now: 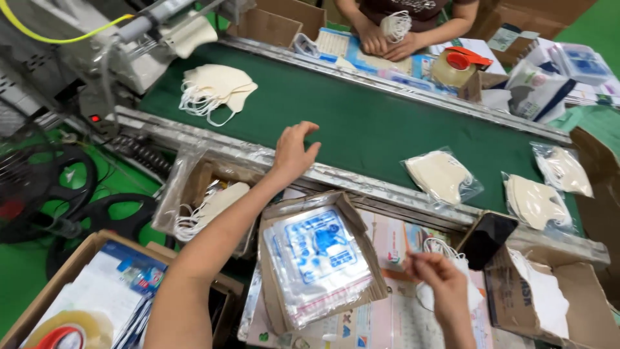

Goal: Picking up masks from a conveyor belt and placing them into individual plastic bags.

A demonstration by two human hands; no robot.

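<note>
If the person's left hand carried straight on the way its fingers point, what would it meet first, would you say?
Probably bare green conveyor belt: the open left hand points up and across it, and no mask lies close ahead. The stack of white masks sits off to its left, though depth is unclear.

Three clear bags with masks inside lie on the green belt — one [442,176], two [536,203], three [562,170]. One loose pile of masks [215,90] sits there too. Two tape rolls show — one near [64,333], one far [460,64].
</note>
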